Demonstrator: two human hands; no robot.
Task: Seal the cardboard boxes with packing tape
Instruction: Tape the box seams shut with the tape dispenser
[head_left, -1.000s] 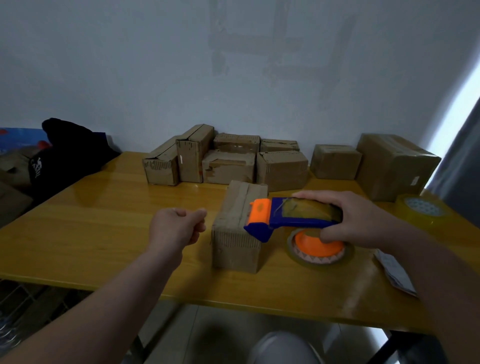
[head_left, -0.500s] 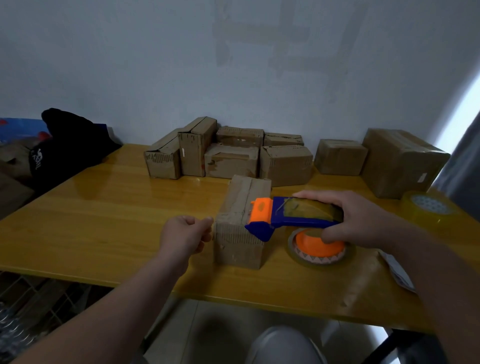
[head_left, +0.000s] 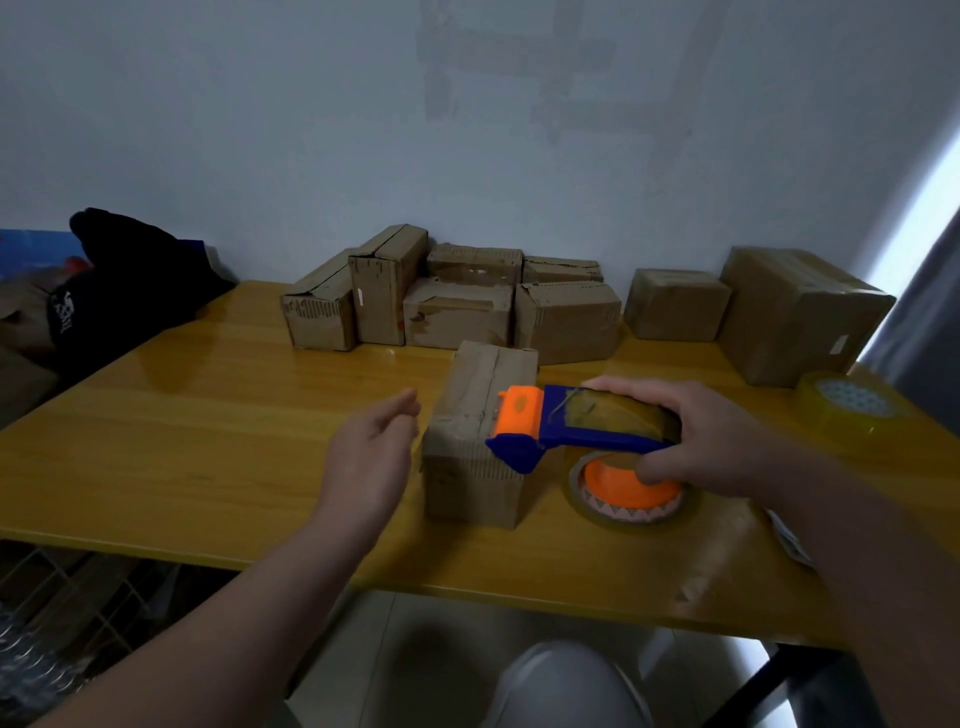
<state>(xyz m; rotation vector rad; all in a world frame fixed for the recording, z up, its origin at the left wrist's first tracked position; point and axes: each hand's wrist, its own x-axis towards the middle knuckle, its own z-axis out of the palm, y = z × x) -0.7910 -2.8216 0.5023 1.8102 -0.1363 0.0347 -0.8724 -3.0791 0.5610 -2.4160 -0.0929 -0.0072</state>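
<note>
- The left grip (head_left: 371, 457) is opening out of the loose fist it made half a second ago and is closing in on the box (head_left: 467, 478). Its fingers are now lying nearly straight, holding nothing, just beside the box's left face and not touching it.
- The right grip (head_left: 711, 441) is staying wrapped round the dispenser (head_left: 571, 428), fingers over the top and thumb below.
- The dispenser's orange head is sitting over the box's top near its right edge; I cannot tell whether it is touching.
- The box is standing on the bench (head_left: 208, 441), near the front edge.
- A tape roll (head_left: 631, 499) is lying flat just right of the box, under the right grip.
</note>
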